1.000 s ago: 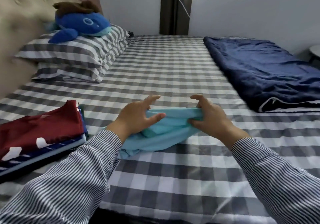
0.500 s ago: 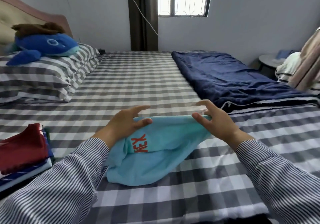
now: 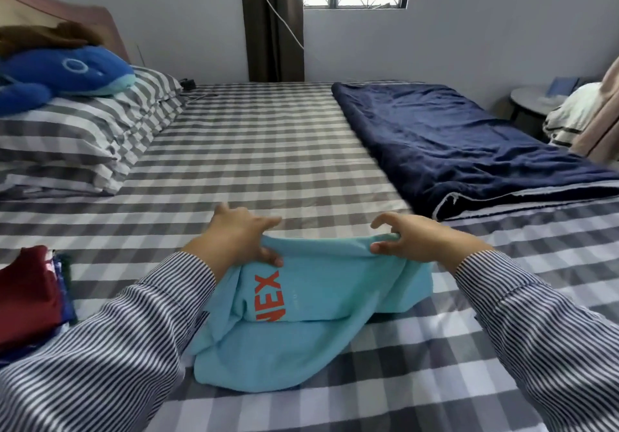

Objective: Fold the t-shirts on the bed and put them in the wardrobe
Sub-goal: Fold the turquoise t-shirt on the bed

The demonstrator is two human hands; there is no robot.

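- The light blue t-shirt (image 3: 321, 311) lies on the checked bed sheet (image 3: 261, 163) near the front edge of the bed, partly folded, with its far edge lifted off the layers beneath
- Orange letters reading "EX" (image 3: 269, 297) show on the upper layer, turned sideways
- The left hand (image 3: 239, 237) grips the far left part of the shirt's raised edge, thumb under the cloth and fingers over it
- The right hand (image 3: 418, 239) pinches the far right part of the same edge between thumb and fingers, the index finger curled above it
- Both arms wear striped sleeves (image 3: 110, 358)
- A stack of folded clothes (image 3: 30, 294), dark red on top, sits on the sheet at the left edge of the view, apart from the blue shirt
- A blue whale plush (image 3: 63, 73) rests on the striped pillows (image 3: 77, 137) at the far left
- A dark navy blanket (image 3: 462, 143) lies spread along the right side of the bed, well apart from the hands
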